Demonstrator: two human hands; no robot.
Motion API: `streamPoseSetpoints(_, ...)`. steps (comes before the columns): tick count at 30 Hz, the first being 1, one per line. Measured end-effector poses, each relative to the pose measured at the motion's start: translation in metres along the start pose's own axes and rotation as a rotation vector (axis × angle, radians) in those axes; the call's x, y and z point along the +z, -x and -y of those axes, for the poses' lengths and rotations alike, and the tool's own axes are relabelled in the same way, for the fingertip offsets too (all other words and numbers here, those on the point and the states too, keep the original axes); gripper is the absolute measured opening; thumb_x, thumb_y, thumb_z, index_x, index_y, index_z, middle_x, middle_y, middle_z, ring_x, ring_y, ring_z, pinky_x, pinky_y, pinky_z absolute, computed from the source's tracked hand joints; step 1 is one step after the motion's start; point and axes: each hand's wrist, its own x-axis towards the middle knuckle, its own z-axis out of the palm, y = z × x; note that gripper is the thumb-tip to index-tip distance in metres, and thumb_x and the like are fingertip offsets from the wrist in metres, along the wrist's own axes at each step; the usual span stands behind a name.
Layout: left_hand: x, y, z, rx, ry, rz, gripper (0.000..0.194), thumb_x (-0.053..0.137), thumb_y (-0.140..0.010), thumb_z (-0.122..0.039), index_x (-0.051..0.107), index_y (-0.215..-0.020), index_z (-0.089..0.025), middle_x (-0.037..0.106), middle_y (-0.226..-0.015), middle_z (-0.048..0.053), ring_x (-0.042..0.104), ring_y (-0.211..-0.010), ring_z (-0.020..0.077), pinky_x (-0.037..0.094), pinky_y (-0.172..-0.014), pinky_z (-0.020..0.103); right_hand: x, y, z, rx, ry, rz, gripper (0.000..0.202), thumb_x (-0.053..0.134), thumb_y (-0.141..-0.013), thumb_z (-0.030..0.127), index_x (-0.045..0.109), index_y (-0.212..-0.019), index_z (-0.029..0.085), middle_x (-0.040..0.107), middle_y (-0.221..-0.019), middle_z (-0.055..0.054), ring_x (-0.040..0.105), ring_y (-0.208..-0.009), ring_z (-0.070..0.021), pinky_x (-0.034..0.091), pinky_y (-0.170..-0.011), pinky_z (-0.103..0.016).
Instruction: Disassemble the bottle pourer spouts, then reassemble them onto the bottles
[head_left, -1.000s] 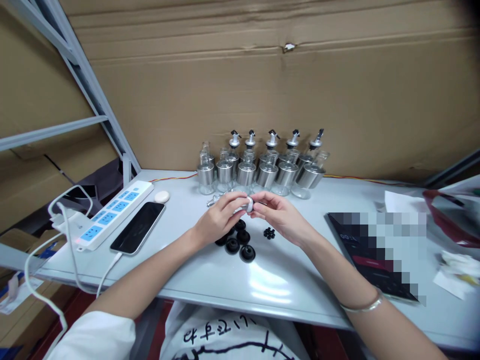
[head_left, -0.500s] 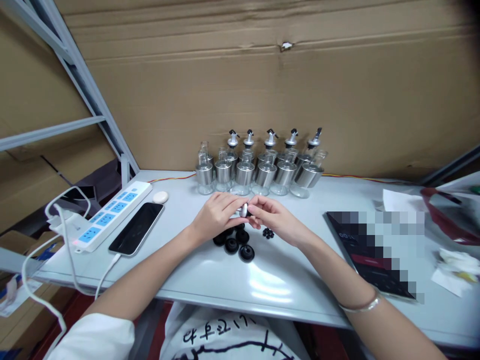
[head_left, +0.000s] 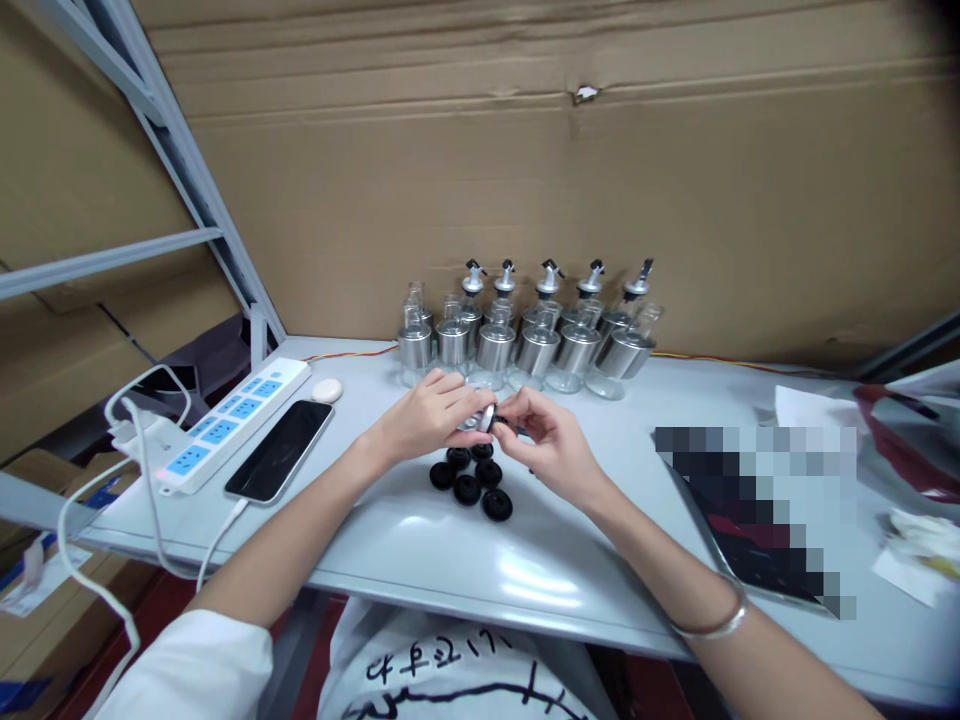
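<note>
A silver-and-black bottle pourer (head_left: 487,418) is held in front of the bottles. My left hand (head_left: 427,418) is closed around its silver part, thumb below and fingers above. At its black end, the fingertips of my right hand (head_left: 553,440) pinch a small black piece, mostly covered by the fingers. Just below my hands, several round black stoppers (head_left: 466,490) lie loose on the table. The cluster of tiny black pieces beside them is almost wholly hidden by my right hand.
Glass bottles with steel sleeves (head_left: 538,352) stand in rows behind my hands, several topped with pourers (head_left: 549,280). Left are a power strip (head_left: 232,425), a phone (head_left: 281,450) on a cable and a white disc (head_left: 327,390). A tablet (head_left: 750,540) lies right. Cardboard (head_left: 525,180) backs the table.
My right hand has turned and shifted slightly, and its fingers now cover the cluster of tiny pieces. The pourer stays between both hands. The whole view has moved slightly.
</note>
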Motion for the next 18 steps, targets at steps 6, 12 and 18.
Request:
streamPoseSetpoints(6, -0.017, 0.027, 0.032, -0.412, 0.164, -0.13, 0.06, 0.015, -0.096, -0.052, 0.063, -0.087, -0.017, 0.057, -0.067, 0.003, 0.048, -0.063, 0.0142, 0.038, -0.06, 0.026, -0.035, 0.012, 0.003, -0.344, 0.509, -0.13, 0.022, 0.056, -0.076, 0.02, 0.043, -0.059, 0.024, 0.061, -0.082, -0.006, 0.055, -0.073, -0.0193, 0.042, -0.068, -0.036)
streamPoseSetpoints(12, -0.008, 0.049, 0.051, -0.591, 0.231, -0.149, 0.043, 0.027, -0.097, -0.041, 0.061, -0.095, -0.015, 0.059, -0.078, 0.004, 0.054, -0.075, 0.0145, 0.044, -0.074, 0.027, -0.048, 0.004, -0.004, -0.315, 0.622, -0.31, 0.014, 0.055, -0.071, 0.016, 0.043, -0.071, 0.024, 0.059, -0.081, -0.005, 0.058, -0.079, -0.021, 0.044, -0.071, -0.035)
streamPoseSetpoints(18, 0.028, 0.046, 0.034, -0.708, 0.405, -0.035, 0.029, 0.034, -0.095, -0.026, 0.047, -0.118, -0.015, 0.06, -0.105, 0.008, 0.057, -0.096, 0.0165, 0.045, -0.086, 0.031, -0.034, 0.005, -0.008, -0.189, 0.586, 0.057, 0.013, 0.05, -0.085, 0.025, 0.056, -0.096, 0.022, 0.06, -0.081, -0.005, 0.056, -0.074, -0.0183, 0.046, -0.069, -0.032)
